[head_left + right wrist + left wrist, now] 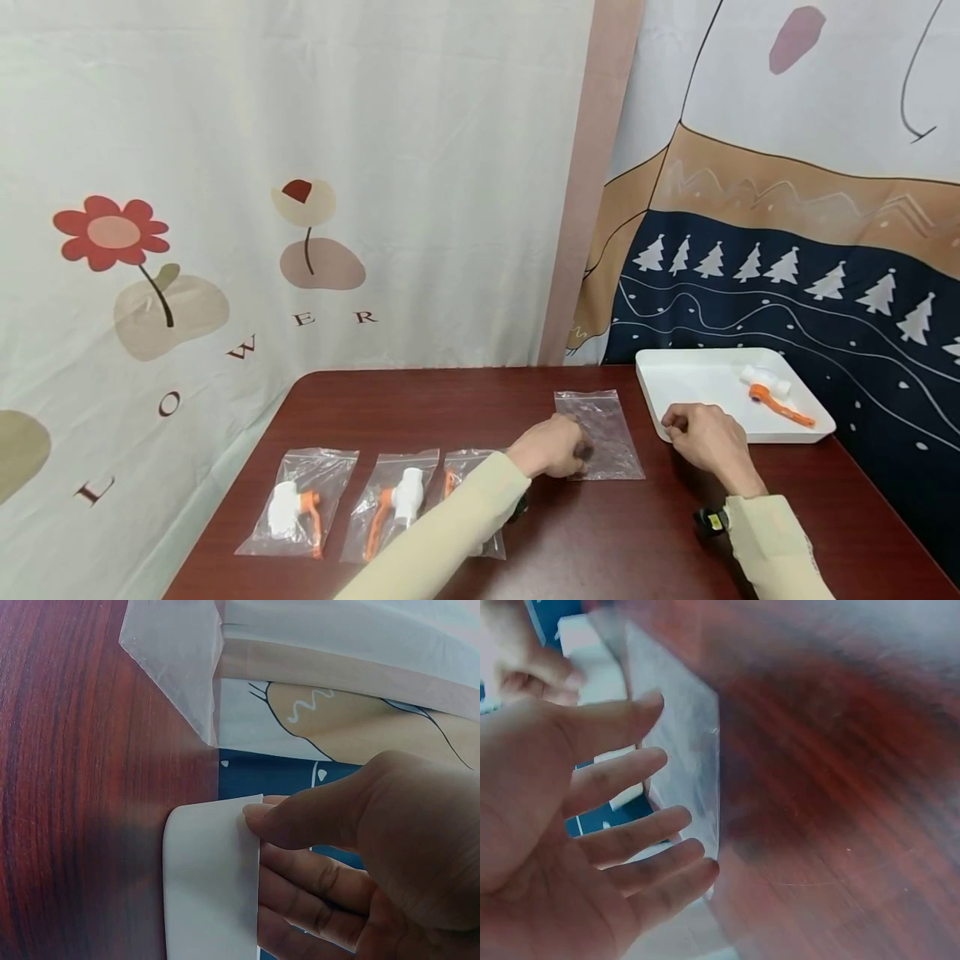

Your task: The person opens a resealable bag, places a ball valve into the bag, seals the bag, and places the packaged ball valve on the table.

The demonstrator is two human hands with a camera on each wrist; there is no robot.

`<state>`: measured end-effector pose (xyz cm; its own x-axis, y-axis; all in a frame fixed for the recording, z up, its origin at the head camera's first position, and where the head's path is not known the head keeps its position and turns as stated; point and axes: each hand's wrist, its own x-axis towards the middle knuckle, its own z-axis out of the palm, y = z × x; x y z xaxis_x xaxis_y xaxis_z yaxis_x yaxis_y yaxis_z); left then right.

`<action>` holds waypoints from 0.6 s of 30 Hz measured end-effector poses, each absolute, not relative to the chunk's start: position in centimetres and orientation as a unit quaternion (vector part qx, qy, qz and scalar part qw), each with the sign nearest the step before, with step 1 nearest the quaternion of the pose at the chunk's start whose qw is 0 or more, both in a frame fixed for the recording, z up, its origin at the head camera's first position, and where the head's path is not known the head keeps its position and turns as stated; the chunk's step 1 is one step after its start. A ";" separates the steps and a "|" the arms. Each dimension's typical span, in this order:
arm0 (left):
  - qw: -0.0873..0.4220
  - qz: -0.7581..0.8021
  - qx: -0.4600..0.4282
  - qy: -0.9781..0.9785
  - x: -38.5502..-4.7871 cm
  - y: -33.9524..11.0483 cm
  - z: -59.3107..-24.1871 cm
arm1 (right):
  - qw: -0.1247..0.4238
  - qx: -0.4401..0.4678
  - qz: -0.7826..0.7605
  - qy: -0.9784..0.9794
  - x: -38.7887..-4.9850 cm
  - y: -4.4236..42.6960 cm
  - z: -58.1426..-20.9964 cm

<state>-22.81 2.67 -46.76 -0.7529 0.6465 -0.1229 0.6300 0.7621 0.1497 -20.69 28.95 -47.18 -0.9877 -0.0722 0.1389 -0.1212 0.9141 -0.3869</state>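
An empty-looking clear zip bag lies flat on the table. My left hand is over its left side; in the left wrist view the fingers are spread and loosely bent beside the bag, and I cannot tell whether they touch it. My right hand grips the near-left rim of a white tray, with the thumb on the outer wall and the fingers inside in the right wrist view. In the tray lie a white plastic fitting and an orange lever handle.
Left on the table lie a clear bag and a second bag, each with a white fitting and an orange handle. Another bag is partly hidden under the left sleeve. A printed curtain hangs behind the table.
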 end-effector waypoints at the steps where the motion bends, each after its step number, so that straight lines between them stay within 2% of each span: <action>1: 0.087 0.069 0.330 0.938 -23.2 2.6 -46.8 | 0.061 0.049 0.202 -0.976 -20.7 28.9 -47.2; 12: 0.084 0.284 0.115 0.948 -27.1 2.4 -47.5 | 0.062 0.048 0.202 -0.976 -20.7 28.9 -47.2; 18: 0.042 0.322 0.055 0.944 -28.2 2.6 -48.0 | 0.062 0.048 0.202 -0.976 -20.7 28.8 -47.2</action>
<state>-28.16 2.56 -47.99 -0.9905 0.1306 -0.0436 0.0768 0.7865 0.6128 -20.74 28.84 -47.22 -0.9878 -0.0695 0.1397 -0.1191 0.9141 -0.3875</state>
